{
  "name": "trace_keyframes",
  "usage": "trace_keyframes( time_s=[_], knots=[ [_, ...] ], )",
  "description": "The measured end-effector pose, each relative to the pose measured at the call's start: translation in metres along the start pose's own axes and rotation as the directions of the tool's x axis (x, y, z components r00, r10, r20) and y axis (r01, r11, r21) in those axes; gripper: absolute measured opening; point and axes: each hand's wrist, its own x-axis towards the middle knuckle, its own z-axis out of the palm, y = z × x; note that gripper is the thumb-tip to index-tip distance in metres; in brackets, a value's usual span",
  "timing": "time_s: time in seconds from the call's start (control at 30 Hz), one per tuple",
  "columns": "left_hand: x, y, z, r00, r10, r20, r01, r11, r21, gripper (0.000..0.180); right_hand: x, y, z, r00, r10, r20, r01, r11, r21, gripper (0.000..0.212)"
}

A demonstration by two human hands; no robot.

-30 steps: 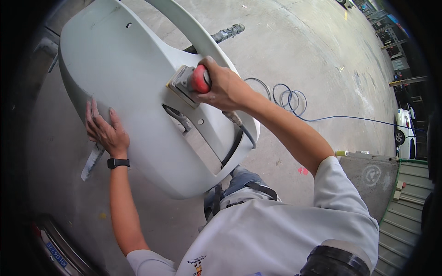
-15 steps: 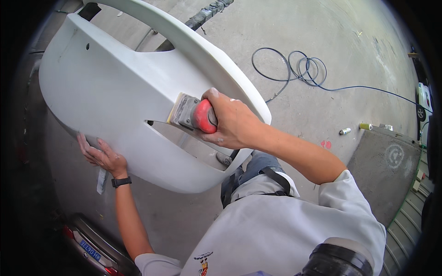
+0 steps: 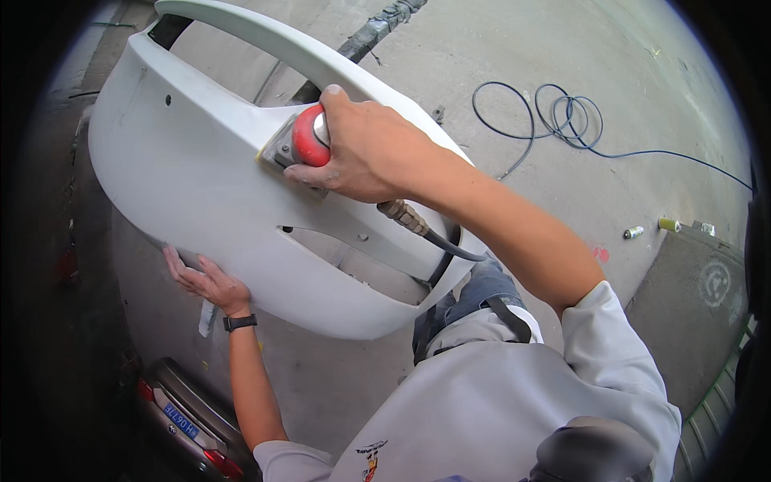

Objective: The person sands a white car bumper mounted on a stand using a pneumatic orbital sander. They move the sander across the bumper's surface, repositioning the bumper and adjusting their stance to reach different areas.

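A white car bumper cover (image 3: pixel 193 181) stretches from the upper left to the middle, with a long opening at the far side and a slot at the near end. My right hand (image 3: pixel 373 149) is wrapped round a red and grey air sander (image 3: pixel 309 138), its pad lying against the bumper's ridge between the two openings. A dark hose with a brass-coloured fitting (image 3: pixel 404 217) runs from under that hand toward my body. My left hand (image 3: pixel 210 287) rests against the bumper's lower left edge, fingers stretched out and nothing in them. A dark watch is on the left wrist.
A taped stand bar (image 3: pixel 377 32) reaches out behind the bumper. Coiled dark hose (image 3: pixel 562 120) lies on the concrete floor at right. Two small cans (image 3: pixel 634 233) lie near a grey slab (image 3: pixel 695 293). A parked brown car (image 3: pixel 189 422) stands at lower left.
My right hand has moved the sander up and left, from beside the near slot to the ridge farther along. The hose fitting now shows. My left hand keeps its place on the edge.
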Motion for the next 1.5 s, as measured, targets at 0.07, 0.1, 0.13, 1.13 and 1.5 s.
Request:
trace_keyframes(
  time_s=[0.07, 0.1, 0.13, 1.13, 1.5],
  knots=[
    [-0.002, 0.001, 0.0, 0.999, -0.042, 0.003, 0.042, 0.999, -0.007, 0.062, 0.003, -0.001, -0.005, 0.998, 0.031, -0.057, -0.033, 0.999, -0.022, 0.09],
    [-0.003, 0.003, 0.0, 0.998, -0.055, 0.004, 0.055, 0.998, -0.008, 0.063, 0.004, -0.001, -0.007, 0.999, 0.029, -0.029, -0.03, 0.999, -0.043, 0.091],
    [-0.003, 0.004, 0.0, 0.997, -0.071, 0.01, 0.071, 0.997, -0.009, 0.063, 0.005, 0.0, -0.009, 1.0, 0.024, -0.006, -0.025, 0.997, -0.07, 0.092],
    [-0.003, -0.011, 0.003, 0.999, 0.033, -0.017, -0.032, 0.999, 0.04, 0.059, -0.168, 0.102, 0.085, 0.958, 0.287, -0.001, -0.286, 0.952, 0.107, 0.08],
    [0.079, 0.177, 0.045, 0.716, 0.493, 0.494, -0.634, 0.756, 0.165, 0.086, -0.232, 0.115, 0.054, 0.971, 0.025, -0.236, 0.035, 0.969, 0.246, 0.072]
  ],
)
